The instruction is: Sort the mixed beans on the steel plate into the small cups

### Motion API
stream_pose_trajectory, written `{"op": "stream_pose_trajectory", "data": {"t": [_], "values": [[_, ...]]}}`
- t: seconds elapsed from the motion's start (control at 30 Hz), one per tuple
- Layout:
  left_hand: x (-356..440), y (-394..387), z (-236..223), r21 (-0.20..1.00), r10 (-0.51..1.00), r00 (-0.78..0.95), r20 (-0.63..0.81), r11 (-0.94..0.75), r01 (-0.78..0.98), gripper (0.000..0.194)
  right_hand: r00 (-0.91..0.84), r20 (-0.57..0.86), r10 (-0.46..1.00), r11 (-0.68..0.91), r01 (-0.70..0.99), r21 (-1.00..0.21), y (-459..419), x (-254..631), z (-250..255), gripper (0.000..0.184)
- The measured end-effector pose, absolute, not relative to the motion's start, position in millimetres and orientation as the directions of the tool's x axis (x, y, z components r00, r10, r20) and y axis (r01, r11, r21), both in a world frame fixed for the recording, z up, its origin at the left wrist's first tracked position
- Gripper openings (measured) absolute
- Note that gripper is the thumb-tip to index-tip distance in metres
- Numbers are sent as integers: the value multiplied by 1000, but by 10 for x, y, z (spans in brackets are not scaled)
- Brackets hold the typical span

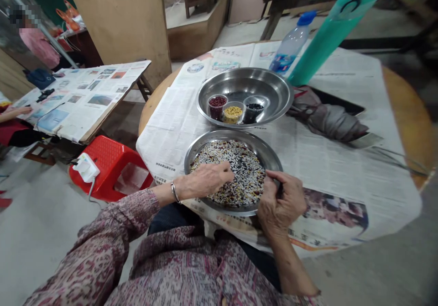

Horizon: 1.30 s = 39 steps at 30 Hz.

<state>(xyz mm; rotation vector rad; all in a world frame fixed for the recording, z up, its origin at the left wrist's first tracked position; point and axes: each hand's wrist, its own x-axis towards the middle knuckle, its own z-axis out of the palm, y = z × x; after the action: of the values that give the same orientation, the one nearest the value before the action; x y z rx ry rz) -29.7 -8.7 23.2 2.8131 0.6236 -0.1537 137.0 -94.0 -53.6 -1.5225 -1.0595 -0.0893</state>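
Note:
A shallow steel plate in front of me holds a mix of white, dark, yellow and reddish grains and beans. My left hand, with a metal bangle on its wrist, is over the plate's middle, its fingers drawn together at the grains. Whatever they pinch is too small or hidden to name. My right hand is at the plate's right edge, fingers curled with thumb and forefinger close together over the grains; their contents cannot be made out. Behind stands a larger steel basin with cups of red beans, yellow beans and black beans.
Newspaper covers the round table. Right of the basin are a bottle, a tall green container and a folded grey umbrella. A red stool carrying a white power strip stands left, near another newspaper-covered table.

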Motion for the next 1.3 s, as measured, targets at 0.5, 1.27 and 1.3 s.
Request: {"op": "stream_pose_trajectory", "data": {"t": [0.5, 1.27, 1.3], "values": [[8, 143, 121, 443, 372, 913, -170, -799, 408, 19, 612, 532, 584, 73, 614, -786, -950, 1354, -492, 19], [-256, -81, 54, 238, 595, 789, 154, -797, 555, 25, 561, 592, 579, 115, 662, -740, -948, 1383, -554, 17], [-325, -75, 35, 260, 616, 767, 178, -782, 567, 22, 553, 600, 578, 118, 671, -732, -953, 1387, -561, 17]]}}
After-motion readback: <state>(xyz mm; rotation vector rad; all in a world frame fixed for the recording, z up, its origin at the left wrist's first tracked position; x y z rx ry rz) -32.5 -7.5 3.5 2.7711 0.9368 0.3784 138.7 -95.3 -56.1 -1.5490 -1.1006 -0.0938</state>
